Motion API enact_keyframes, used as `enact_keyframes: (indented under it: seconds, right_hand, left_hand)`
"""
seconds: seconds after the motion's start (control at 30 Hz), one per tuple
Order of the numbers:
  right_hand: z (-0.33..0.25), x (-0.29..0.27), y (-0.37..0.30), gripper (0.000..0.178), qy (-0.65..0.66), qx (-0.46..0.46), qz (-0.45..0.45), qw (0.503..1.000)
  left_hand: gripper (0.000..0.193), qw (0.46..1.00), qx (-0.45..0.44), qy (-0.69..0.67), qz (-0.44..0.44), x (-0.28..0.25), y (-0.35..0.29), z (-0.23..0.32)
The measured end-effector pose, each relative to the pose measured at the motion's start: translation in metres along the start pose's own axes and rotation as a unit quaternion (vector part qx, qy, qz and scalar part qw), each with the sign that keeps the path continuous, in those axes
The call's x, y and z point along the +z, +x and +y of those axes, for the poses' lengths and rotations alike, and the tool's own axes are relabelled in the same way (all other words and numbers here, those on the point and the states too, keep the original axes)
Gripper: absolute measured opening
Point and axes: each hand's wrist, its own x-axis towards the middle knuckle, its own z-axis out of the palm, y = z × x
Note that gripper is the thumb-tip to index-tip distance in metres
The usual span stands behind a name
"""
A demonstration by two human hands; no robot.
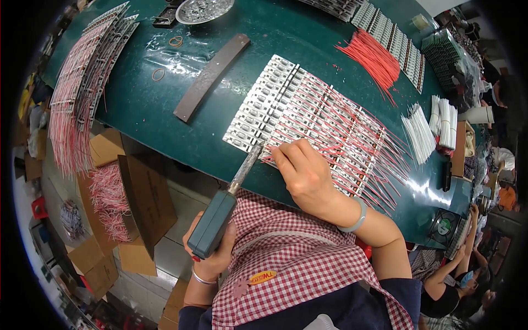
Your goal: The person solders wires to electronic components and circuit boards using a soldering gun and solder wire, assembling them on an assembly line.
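Gripping tool (212, 225) at green table (140, 110) near carton (147, 201): left fingers (226, 245); right fingers (284, 165), hold unclear

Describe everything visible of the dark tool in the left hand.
The dark tool has a boxy, grey-green body that looks like plastic, and a long, slim shaft that looks like stained metal. The left hand grips the body, partly hiding it. The tool slants up and to the right, its shaft crossing the near edge of the green table. Its tip is at the white panel's near edge, by the right hand; contact there is unclear.
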Motion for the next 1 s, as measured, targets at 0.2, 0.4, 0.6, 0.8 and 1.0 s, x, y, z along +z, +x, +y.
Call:
enact_keyframes:
  seconds: [0.2, 0.4, 0.6, 0.8, 1.0]
  right_hand:
    - [0.001, 0.002, 0.000, 0.034, 0.004, 0.002, 0.003, 1.000]
    - [-0.005, -0.001, -0.003, 0.034, 0.008, -0.013, 0.025, 1.000]
    - [-0.007, 0.001, -0.004, 0.032, 0.013, -0.006, 0.011, 1.000]
    - [-0.008, 0.001, -0.005, 0.031, 0.007, -0.015, 0.011, 1.000]
    - [-0.009, 0.001, -0.007, 0.040, 0.013, -0.001, -0.009, 1.000]
  left_hand:
    - [0.024, 1.000, -0.008, -0.007, 0.024, 0.000, -0.008, -0.008]
    - [0.024, 1.000, 0.002, -0.009, 0.026, -0.001, -0.007, -0.004]
    - [0.023, 1.000, 0.011, 0.005, 0.009, -0.005, -0.006, -0.001]
    - [0.023, 1.000, -0.003, -0.002, -0.011, -0.006, -0.009, -0.002]
    - [0.022, 0.999, -0.020, 0.011, -0.026, -0.005, -0.006, 0.002]
